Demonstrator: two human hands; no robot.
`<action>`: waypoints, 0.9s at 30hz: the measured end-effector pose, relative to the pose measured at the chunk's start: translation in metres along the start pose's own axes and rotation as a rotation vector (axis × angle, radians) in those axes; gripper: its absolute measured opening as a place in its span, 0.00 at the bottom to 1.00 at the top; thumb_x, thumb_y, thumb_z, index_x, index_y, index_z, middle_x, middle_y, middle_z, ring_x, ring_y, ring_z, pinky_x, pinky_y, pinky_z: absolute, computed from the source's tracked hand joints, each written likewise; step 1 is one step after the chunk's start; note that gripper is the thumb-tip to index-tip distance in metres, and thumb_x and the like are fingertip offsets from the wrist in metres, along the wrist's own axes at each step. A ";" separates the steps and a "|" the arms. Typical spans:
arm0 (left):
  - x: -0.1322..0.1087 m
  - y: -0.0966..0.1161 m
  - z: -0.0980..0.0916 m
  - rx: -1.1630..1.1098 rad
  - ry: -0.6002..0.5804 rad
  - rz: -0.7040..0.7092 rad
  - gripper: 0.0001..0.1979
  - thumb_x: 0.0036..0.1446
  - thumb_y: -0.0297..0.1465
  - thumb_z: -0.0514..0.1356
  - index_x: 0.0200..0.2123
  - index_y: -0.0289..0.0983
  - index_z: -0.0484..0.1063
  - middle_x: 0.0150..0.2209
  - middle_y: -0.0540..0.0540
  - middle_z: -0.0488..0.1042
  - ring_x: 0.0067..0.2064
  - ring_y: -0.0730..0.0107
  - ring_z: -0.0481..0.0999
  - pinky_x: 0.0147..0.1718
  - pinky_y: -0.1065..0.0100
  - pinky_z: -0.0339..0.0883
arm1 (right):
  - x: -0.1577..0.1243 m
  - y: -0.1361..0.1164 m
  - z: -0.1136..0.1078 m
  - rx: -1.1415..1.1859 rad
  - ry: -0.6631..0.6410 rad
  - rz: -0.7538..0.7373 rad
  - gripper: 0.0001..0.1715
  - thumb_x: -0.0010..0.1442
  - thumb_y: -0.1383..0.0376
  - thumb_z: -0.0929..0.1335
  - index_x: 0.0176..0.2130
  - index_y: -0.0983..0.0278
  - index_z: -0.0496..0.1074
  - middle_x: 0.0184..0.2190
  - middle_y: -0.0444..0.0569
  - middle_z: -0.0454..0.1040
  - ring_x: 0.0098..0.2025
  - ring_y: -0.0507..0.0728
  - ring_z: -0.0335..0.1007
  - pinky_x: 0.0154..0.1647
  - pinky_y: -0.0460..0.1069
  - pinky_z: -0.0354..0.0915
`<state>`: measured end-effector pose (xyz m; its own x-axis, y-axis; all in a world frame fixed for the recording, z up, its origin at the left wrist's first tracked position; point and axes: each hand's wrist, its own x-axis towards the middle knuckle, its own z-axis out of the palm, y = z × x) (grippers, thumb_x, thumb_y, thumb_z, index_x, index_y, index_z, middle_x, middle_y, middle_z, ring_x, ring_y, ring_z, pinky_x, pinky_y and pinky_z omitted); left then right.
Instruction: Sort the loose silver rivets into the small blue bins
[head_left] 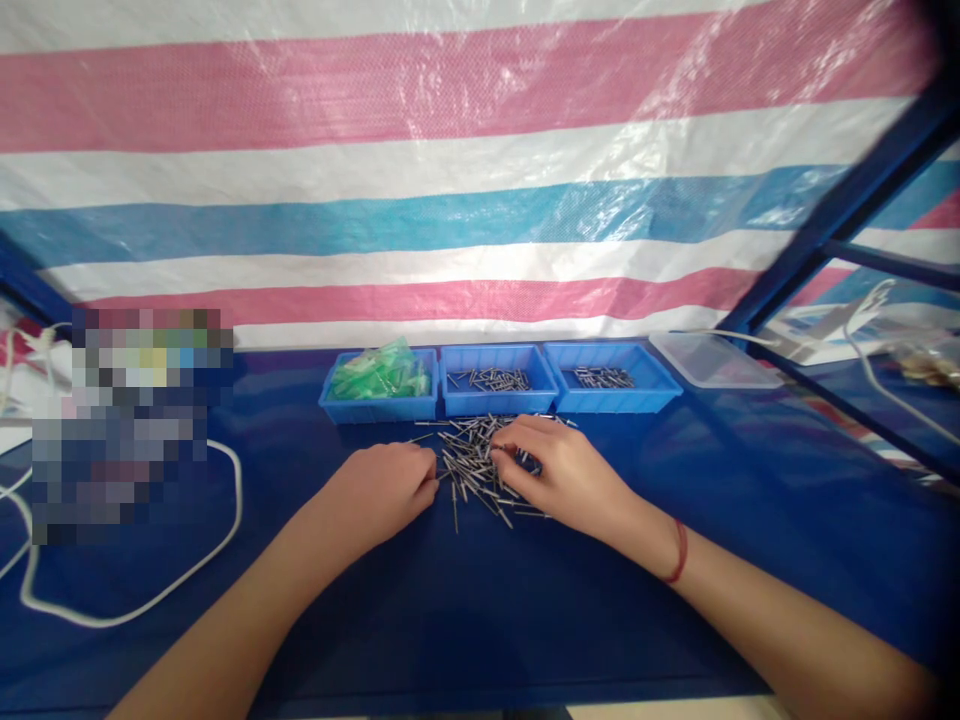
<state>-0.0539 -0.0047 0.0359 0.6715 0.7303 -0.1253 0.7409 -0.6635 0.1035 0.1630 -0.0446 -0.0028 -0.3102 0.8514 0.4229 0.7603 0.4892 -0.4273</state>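
Observation:
A loose heap of small grey metal pins (pixel 472 455) lies on the blue table (pixel 480 600) in front of me. My left hand (pixel 382 485) rests at the heap's left edge, fingers curled in with the tips pinched against a pin. My right hand (pixel 559 465) lies on the heap's right side, its fingers bent down among the pins. Just behind the heap stand three blue trays in a row: the left tray (pixel 375 405) holds green plastic pieces (pixel 382 372), while the middle tray (pixel 491 400) and the right tray (pixel 630 398) hold several metal pins.
A clear plastic container (pixel 712 360) stands right of the trays. A white cable (pixel 187 570) loops over the table's left side beside a blurred-out patch. A striped pink, white and blue tarp (pixel 450 200) hangs behind. A dark blue frame post (pixel 832 220) slants at the right.

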 end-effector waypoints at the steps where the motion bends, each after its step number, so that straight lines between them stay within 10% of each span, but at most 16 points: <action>1: 0.001 0.002 -0.001 0.021 0.032 -0.013 0.10 0.60 0.30 0.52 0.29 0.37 0.70 0.30 0.46 0.75 0.31 0.63 0.75 0.27 0.69 0.60 | 0.000 -0.001 0.002 0.008 -0.003 0.002 0.08 0.61 0.67 0.63 0.34 0.64 0.73 0.31 0.49 0.74 0.35 0.55 0.70 0.39 0.50 0.65; 8: 0.009 0.013 0.006 -0.178 0.302 0.015 0.09 0.64 0.34 0.48 0.37 0.39 0.67 0.35 0.49 0.74 0.36 0.67 0.75 0.34 0.70 0.63 | 0.000 -0.005 0.007 0.227 0.071 0.071 0.08 0.61 0.62 0.66 0.34 0.63 0.73 0.29 0.47 0.73 0.30 0.53 0.67 0.32 0.48 0.64; 15: 0.013 0.029 0.024 -0.393 0.324 0.054 0.09 0.65 0.36 0.50 0.36 0.40 0.66 0.32 0.52 0.74 0.34 0.69 0.75 0.32 0.71 0.61 | 0.000 -0.006 0.012 0.687 0.101 0.246 0.13 0.60 0.56 0.66 0.31 0.63 0.71 0.28 0.46 0.72 0.29 0.52 0.67 0.30 0.47 0.64; 27: 0.014 0.027 0.030 -0.446 0.371 0.043 0.07 0.63 0.37 0.55 0.37 0.40 0.66 0.33 0.53 0.75 0.35 0.70 0.75 0.32 0.72 0.61 | 0.003 -0.013 0.005 0.780 0.113 0.317 0.12 0.56 0.58 0.69 0.28 0.65 0.73 0.23 0.43 0.70 0.23 0.49 0.60 0.24 0.45 0.60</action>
<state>-0.0243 -0.0170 0.0072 0.5989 0.7657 0.2344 0.5906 -0.6200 0.5165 0.1493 -0.0477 -0.0001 -0.0590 0.9665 0.2498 0.1773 0.2564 -0.9502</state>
